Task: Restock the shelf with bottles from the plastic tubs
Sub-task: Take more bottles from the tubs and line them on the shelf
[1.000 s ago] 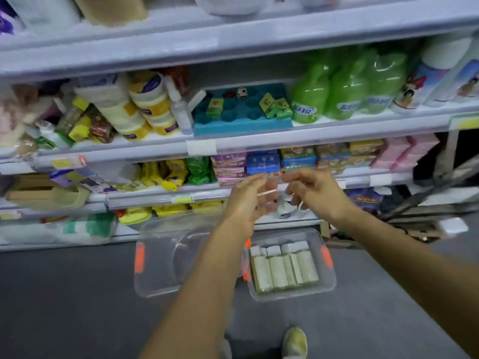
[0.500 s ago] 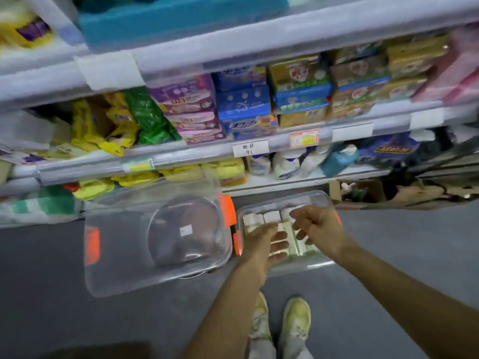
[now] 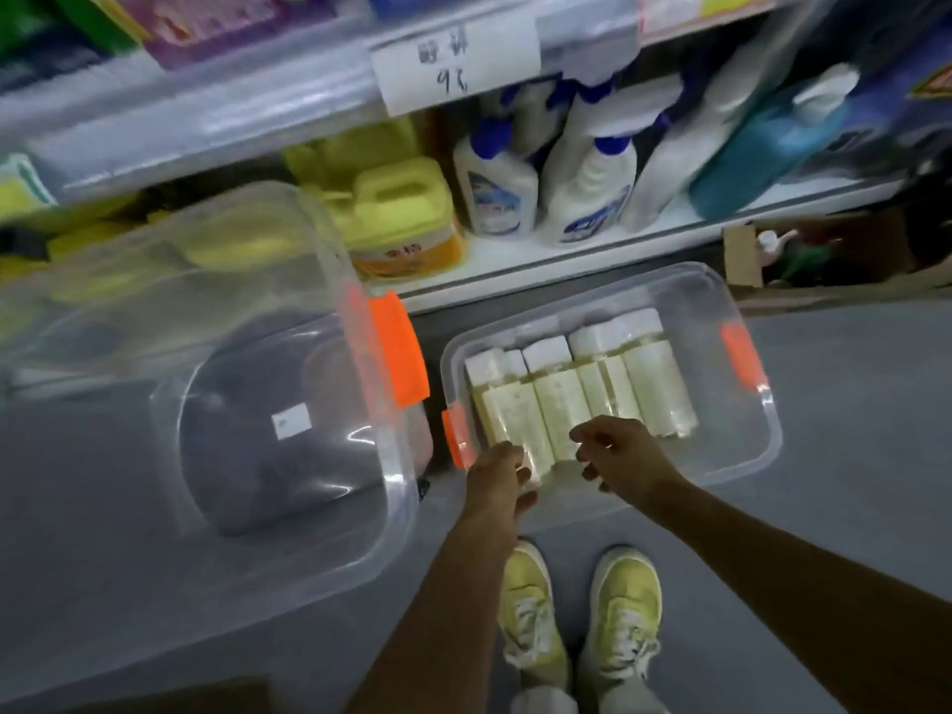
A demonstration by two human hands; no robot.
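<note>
Bottles with white caps and pale yellowish bodies lie side by side in the small clear tub on the grey floor, caps toward the shelf. At least 4 show, packed touching one another toward the tub's left half. This tub has orange clips at its left and right ends and sits just in front of the bottom shelf.

The left hand reaches over the tub's near left corner, its fingers curled at the near end of the leftmost bottle; blur makes it impossible to tell whether they actually grip it. The right hand hovers over the near ends of the middle bottles, its fingers loosely curled and holding nothing.

To the left, a larger clear tub with an orange clip stands tilted, with what looks like a round clear basin inside it. On the bottom shelf stand a yellow jug, 2 white spray bottles with blue triggers and a blue bottle. A handwritten price tag hangs on the shelf edge above. 2 yellow-green shoes stand near the bottom.
</note>
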